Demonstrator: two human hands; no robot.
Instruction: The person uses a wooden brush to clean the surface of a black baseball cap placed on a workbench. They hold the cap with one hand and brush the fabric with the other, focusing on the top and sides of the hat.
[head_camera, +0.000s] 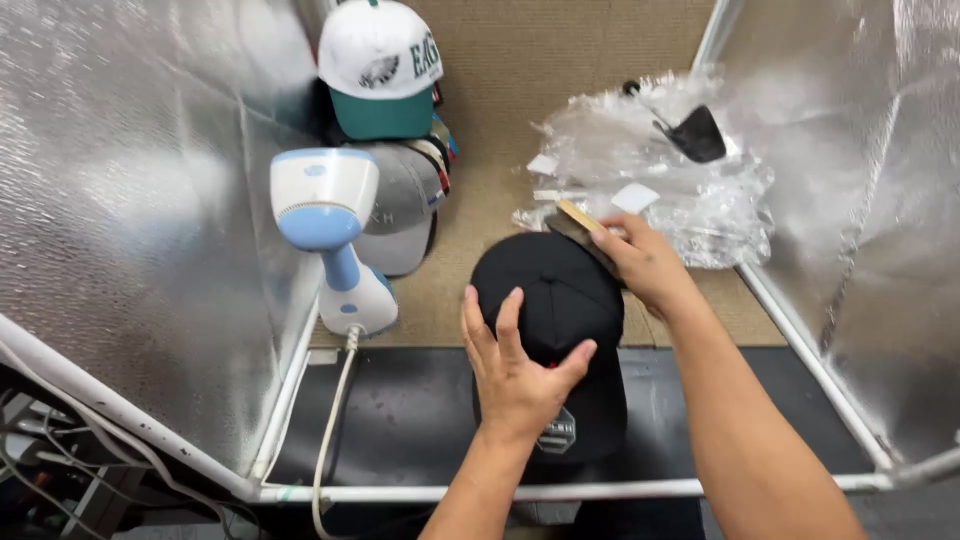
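Observation:
A black cap (545, 290) lies on the floor of a small booth, its brim toward me. My left hand (515, 365) rests flat on the cap's crown, fingers spread. My right hand (640, 262) grips a wooden-backed brush (578, 225) and presses it against the cap's far right side.
A white and blue handheld steamer (330, 235) stands left of the cap, its cord (330, 440) trailing toward me. A stack of caps (385, 110) sits behind it, a white and green one on top. Crumpled clear plastic bags (650, 165) lie at the back right. Silver reflective walls (130, 200) enclose both sides.

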